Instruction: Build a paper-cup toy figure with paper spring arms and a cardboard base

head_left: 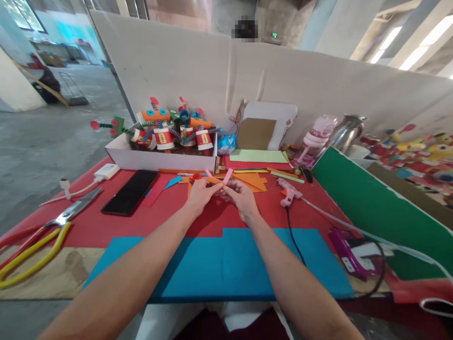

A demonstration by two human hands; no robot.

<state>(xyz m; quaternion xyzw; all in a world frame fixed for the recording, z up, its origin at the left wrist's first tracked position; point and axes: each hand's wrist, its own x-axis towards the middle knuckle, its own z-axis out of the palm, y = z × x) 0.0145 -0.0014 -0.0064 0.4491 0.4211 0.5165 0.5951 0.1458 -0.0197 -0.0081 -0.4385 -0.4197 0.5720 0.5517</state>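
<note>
My left hand (pixel 200 194) and my right hand (pixel 244 199) meet over the red tabletop, thumbs and fingers closed in a pinch. Between them they hold an orange paper strip (pixel 215 181). A pink paper strip (pixel 228 176) sticks up at the right fingertips, and another pink end shows by the left ones; how they join the orange piece is hidden. Loose orange paper (pixel 257 182) lies just behind my hands. A blue paper scrap (pixel 173 182) lies left of my left hand. Right of my right hand rests a pink glue gun (pixel 289 192).
A white box (pixel 161 159) with several paper-cup figures stands behind. At left lie a black phone (pixel 130 192) and large scissors (pixel 58 226). A green-sided box (pixel 375 208) and a purple power strip (pixel 350 257) flank the right. Blue sheets (pixel 198 269) cover the front edge.
</note>
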